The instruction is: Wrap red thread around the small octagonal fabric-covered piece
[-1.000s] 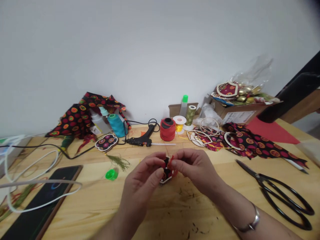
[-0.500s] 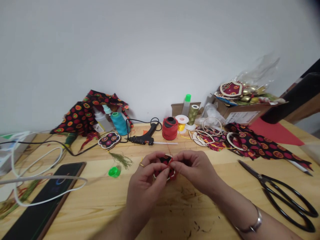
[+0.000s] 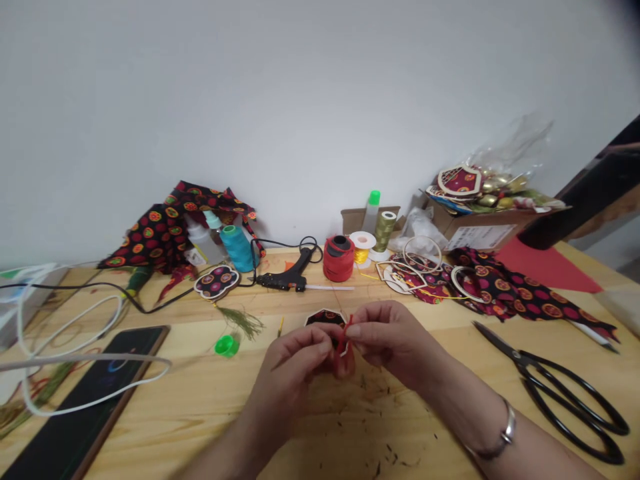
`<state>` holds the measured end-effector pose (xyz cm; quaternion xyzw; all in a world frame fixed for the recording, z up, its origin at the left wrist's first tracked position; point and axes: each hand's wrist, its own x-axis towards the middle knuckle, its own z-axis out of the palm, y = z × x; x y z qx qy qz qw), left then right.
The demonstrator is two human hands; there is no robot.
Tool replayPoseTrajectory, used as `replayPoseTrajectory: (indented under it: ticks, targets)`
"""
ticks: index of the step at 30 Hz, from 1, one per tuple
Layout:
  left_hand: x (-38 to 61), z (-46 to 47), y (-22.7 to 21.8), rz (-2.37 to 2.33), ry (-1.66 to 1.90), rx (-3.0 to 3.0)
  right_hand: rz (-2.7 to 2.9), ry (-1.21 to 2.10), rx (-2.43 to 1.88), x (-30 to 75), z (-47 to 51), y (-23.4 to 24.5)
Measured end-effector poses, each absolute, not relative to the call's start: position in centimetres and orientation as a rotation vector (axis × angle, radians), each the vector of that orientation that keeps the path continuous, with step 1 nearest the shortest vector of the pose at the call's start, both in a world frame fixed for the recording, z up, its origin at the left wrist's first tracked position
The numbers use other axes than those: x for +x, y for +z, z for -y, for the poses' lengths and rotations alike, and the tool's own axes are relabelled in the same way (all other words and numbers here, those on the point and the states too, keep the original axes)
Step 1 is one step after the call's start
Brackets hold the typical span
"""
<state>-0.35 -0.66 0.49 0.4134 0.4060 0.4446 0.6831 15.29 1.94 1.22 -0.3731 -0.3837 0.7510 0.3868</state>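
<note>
Near the table's middle, my left hand (image 3: 300, 363) and my right hand (image 3: 387, 337) meet, fingertips almost touching. Red cord (image 3: 349, 325) shows between them, pinched by the thumb and forefinger of each hand. Just behind the fingers, a dark patterned fabric ornament (image 3: 324, 317) with a pale rim is partly covered by my left hand. A thin red strand runs back toward the spool of red cord (image 3: 339, 260). Blur and the fingers hide how the cord is looped.
A black glue gun (image 3: 285, 279) and a flower-shaped ornament (image 3: 217, 283) with a green tassel lie behind. Large black scissors (image 3: 545, 383) rest at right. A phone (image 3: 95, 400) and white cables lie left. At back right stands a filled cardboard box (image 3: 483, 230).
The ornament, earlier held between both hands, now shows farther behind the fingers. My left hand has turned and lowered slightly, and more red cord is visible between my fingertips.
</note>
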Motion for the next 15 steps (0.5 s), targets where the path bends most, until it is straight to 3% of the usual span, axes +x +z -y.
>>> replayPoseTrajectory:
  ticks: [6, 10, 15]
  targets:
    - [-0.4, 0.2, -0.2, -1.114, 1.072, 0.980, 0.960, 2.054, -0.766, 16.2, -1.9, 1.5]
    - [-0.3, 0.2, -0.2, -1.127, 1.222, 1.018, 1.097, 1.889, -0.980, 15.6, -2.0, 1.0]
    - [-0.1, 0.5, 0.2, -1.158, 1.054, 1.073, 1.212, 1.702, -1.192, 14.9, -2.1, 1.0]
